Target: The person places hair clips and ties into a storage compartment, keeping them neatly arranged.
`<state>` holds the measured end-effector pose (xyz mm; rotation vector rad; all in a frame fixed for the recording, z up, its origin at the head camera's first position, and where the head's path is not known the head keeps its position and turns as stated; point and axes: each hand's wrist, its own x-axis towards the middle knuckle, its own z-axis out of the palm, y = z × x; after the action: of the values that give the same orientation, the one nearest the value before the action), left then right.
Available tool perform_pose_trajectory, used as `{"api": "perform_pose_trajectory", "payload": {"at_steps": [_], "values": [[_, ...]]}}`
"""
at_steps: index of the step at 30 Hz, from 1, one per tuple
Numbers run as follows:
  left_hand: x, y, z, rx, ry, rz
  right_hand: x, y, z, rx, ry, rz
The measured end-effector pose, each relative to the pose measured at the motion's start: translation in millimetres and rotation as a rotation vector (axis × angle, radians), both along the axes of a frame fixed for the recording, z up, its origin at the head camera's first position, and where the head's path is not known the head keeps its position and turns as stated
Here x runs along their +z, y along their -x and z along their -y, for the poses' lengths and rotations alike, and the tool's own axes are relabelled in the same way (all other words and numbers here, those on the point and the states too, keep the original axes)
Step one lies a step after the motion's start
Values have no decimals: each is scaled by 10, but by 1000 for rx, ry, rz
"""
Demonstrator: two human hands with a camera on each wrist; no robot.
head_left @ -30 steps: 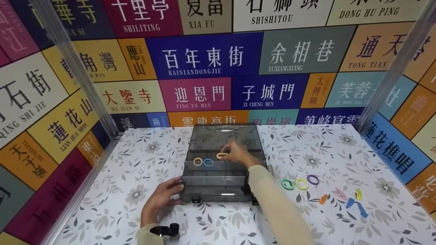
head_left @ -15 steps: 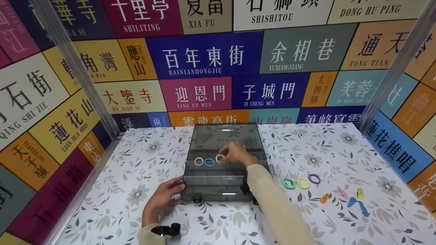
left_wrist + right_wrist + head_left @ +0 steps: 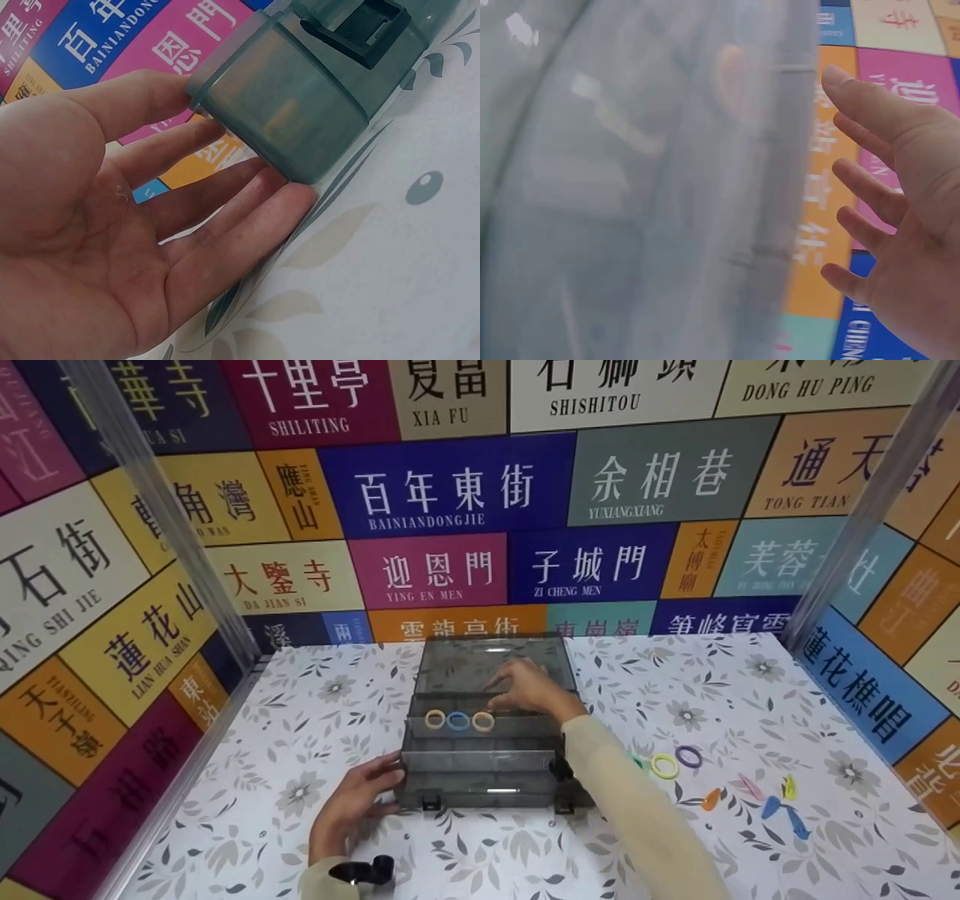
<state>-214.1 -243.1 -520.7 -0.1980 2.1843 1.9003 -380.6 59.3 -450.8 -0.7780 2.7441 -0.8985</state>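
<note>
A smoky see-through compartment box (image 3: pixel 469 789) stands on the table with its lid (image 3: pixel 465 664) raised at the back. In its rear part stand three hair ties side by side: an orange-yellow hair tie (image 3: pixel 427 720), a blue hair tie (image 3: pixel 449 722) and a pale orange hair tie (image 3: pixel 483 730). Just behind the pale orange one hovers my right hand (image 3: pixel 536 690), with loosely spread fingers and nothing held. My left hand (image 3: pixel 356 804) rests its extended fingertips against the box's left end; in the left wrist view, fingers (image 3: pixel 247 240) touch the lower corner.
Right of the box lie a mostly hidden green hair tie (image 3: pixel 637 763), a yellow hair tie (image 3: pixel 664 766) and a purple hair tie (image 3: pixel 688 757). Several hair clips lie farther right, including an orange clip (image 3: pixel 711 799) and a pink clip (image 3: pixel 750 787). Sign-covered walls enclose the table.
My right hand has let go of the pale orange hair tie, which now stands beside the blue one. The hand has drawn slightly right and its fingers have spread. My left hand stays put.
</note>
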Motion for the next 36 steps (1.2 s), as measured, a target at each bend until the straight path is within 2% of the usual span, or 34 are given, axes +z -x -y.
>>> {"api": "perform_pose_trajectory", "payload": {"at_steps": [6, 13, 18, 22, 25, 32, 36], "values": [[7, -8, -34, 22, 6, 17, 157, -147, -212, 92, 29, -113], [36, -23, -52, 63, 21, 30, 279, -486, -605, 98, 177, -89], [46, -23, -70, 65, 22, 26, 298, -719, -939, 78, 214, -115], [53, -14, -81, 67, 33, 28, 249, -862, -1161, 52, 213, -122], [53, -6, -81, 73, 40, 29, 177, -919, -1299, 49, 210, -107], [57, -11, -90, 64, 47, 16, -53, -937, -1588, 12, 228, -77], [69, -18, -100, 71, 52, 22, -150, -914, -1749, -14, 230, -30]]}}
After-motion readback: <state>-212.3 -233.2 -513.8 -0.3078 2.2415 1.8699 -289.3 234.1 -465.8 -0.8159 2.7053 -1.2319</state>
